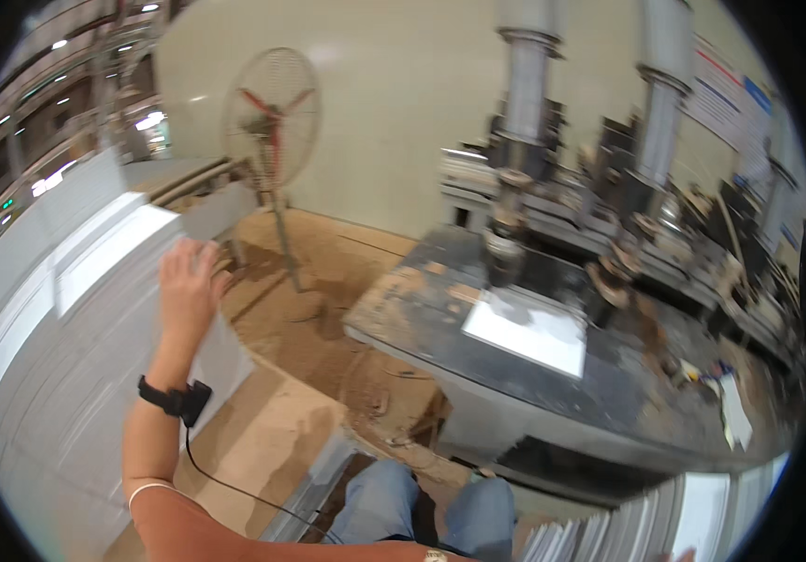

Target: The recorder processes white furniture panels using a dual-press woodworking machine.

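Note:
My left hand (191, 279) is reaching up against the near side of a tall stack of white boards (75, 375) on the left. Its fingers are slightly bent and somewhat apart, and no board shows in its grip. A black strap with a small device and a cable (176, 403) circles this wrist. Of my right hand (684, 555), just a bit of finger shows at the bottom edge, by a row of upright white boards (660, 520). A single white board (529, 330) lies flat on the dark machine table (403, 323), under the tool heads.
Several machine heads (506, 248) with grey ducts (527, 94) stand along the back of the machine table. A pedestal fan (274, 120) stands by the wall. Dust covers the floor (319, 323). White scraps (732, 412) lie at the table's right end.

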